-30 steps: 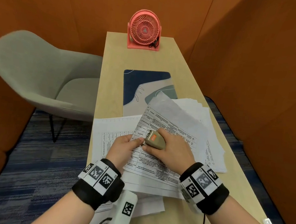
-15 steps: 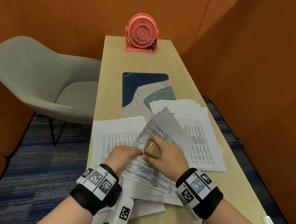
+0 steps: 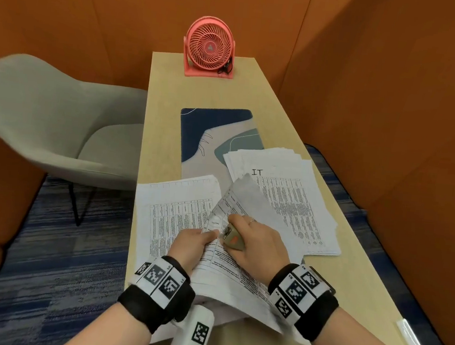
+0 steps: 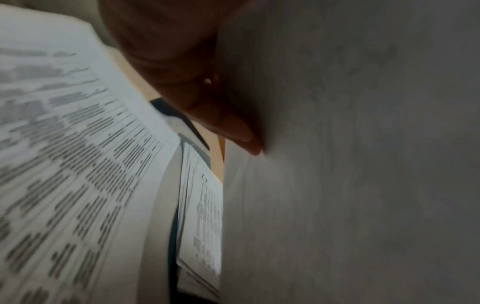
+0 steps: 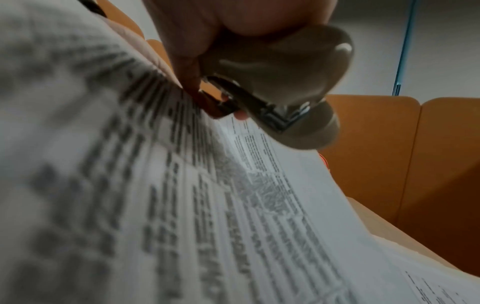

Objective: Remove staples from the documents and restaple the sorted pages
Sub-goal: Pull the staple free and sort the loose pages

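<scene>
My right hand point(image 3: 243, 229) grips a beige staple remover point(image 3: 232, 238) with an orange label, its metal claws at the top left corner of a printed document point(image 3: 228, 267). In the right wrist view the staple remover point(image 5: 285, 92) has its claws just above the document point(image 5: 233, 205). My left hand point(image 3: 209, 236) pinches that same corner. In the left wrist view its fingers point(image 4: 233, 127) press a sheet's grey back point(image 4: 337, 164). The upper pages point(image 3: 249, 194) are folded back and stand up. The staple itself is hidden.
A stack of printed sheets point(image 3: 178, 209) lies to the left and a fanned stack marked "IT" point(image 3: 288, 195) to the right. Farther along the narrow table point(image 3: 215, 87) are a blue mat point(image 3: 213, 132) and a pink fan point(image 3: 209, 46). A grey chair point(image 3: 53, 122) stands at the left.
The folded-back pages have swung left and narrowed, uncovering the right stack. Both hands stay at the document's corner with the staple remover.
</scene>
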